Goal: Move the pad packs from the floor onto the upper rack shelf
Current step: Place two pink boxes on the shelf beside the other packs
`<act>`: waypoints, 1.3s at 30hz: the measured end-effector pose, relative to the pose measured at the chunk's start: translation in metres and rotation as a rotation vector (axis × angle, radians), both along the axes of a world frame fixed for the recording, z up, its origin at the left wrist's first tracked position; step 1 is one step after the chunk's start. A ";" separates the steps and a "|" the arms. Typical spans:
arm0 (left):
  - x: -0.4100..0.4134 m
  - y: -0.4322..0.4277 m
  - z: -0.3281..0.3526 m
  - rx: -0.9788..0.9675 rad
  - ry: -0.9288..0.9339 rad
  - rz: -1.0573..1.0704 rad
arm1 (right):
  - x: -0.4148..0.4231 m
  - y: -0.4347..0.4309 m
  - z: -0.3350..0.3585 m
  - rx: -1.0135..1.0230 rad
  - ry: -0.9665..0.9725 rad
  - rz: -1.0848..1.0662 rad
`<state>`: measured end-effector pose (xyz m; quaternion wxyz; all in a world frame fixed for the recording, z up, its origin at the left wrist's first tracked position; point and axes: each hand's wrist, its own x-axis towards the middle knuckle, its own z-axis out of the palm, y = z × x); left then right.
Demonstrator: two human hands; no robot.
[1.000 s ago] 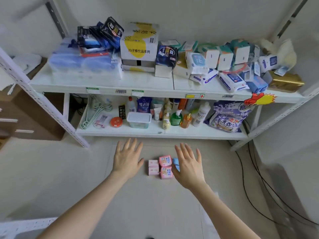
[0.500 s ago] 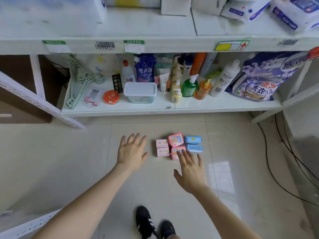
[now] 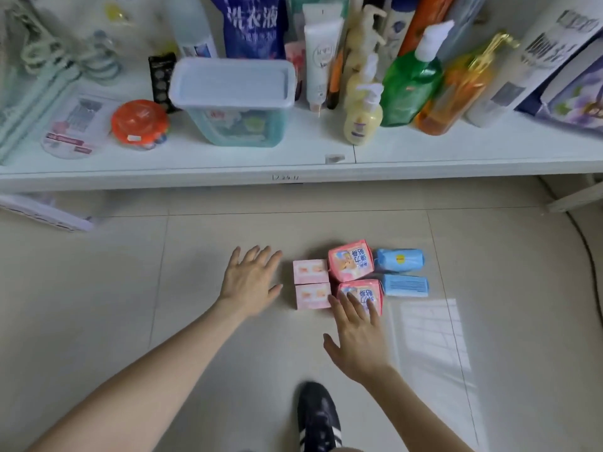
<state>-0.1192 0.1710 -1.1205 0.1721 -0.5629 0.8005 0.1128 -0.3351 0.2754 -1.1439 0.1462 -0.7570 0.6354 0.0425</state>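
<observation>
Pale tiled floor [image 3: 98,305] is running under a white lower rack shelf [image 3: 456,151]; a sun patch is lying on the tiles at right. The pad packs are sitting on the floor near the shelf's front edge, in a tight two-by-three block: two pale pink packs [image 3: 310,271] on the left, two darker pink packs [image 3: 350,261] in the middle, two blue packs [image 3: 399,260] on the right.

Left hand [image 3: 249,282] is hovering palm down just left of the pale pink packs. Its fingers are straight and fanned apart, the thumb is pointing at the nearer pack, and there's a small gap between them. It's holding nothing.

Right hand [image 3: 357,337] is reaching in palm down, fingers straight and slightly apart. Its fingertips [image 3: 354,303] are overlapping the nearer darker pink pack; can't tell if they're touching it or just above it. Nothing is being gripped.

On the shelf, a lidded plastic tub [image 3: 233,99] is standing left of centre. An orange round container [image 3: 138,122] is just beside it on the left, with pale green hangers [image 3: 49,66] further left. Right of the tub, a white tube [image 3: 319,60], a yellow pump bottle [image 3: 362,119], a green pump bottle [image 3: 412,89] and an orange pump bottle [image 3: 456,93] are standing close together. A blue detergent pouch [image 3: 253,24] is standing behind the tub.

A dark shoe [image 3: 318,419] with white stripes is showing at the bottom edge. A black cable [image 3: 587,272] is trailing along the floor at far right.
</observation>
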 end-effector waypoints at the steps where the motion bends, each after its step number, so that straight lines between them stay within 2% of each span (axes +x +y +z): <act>1: -0.002 -0.005 -0.017 0.002 0.001 -0.014 | 0.000 -0.003 -0.018 -0.008 0.006 0.013; 8: -0.007 -0.036 -0.112 0.014 -0.001 -0.130 | 0.005 -0.020 -0.106 -0.037 0.044 0.089; 16: -0.012 -0.044 -0.167 0.042 0.047 -0.227 | 0.006 -0.026 -0.160 -0.051 0.062 0.133; 28: -0.020 -0.054 -0.185 0.069 0.095 -0.201 | 0.006 -0.024 -0.189 -0.234 0.064 0.116; 31: -0.025 -0.057 -0.192 0.063 0.166 -0.165 | 0.007 -0.027 -0.188 -0.284 0.055 0.095; 39: -0.015 -0.054 -0.193 0.064 0.343 0.028 | 0.010 -0.028 -0.172 -0.190 0.009 0.036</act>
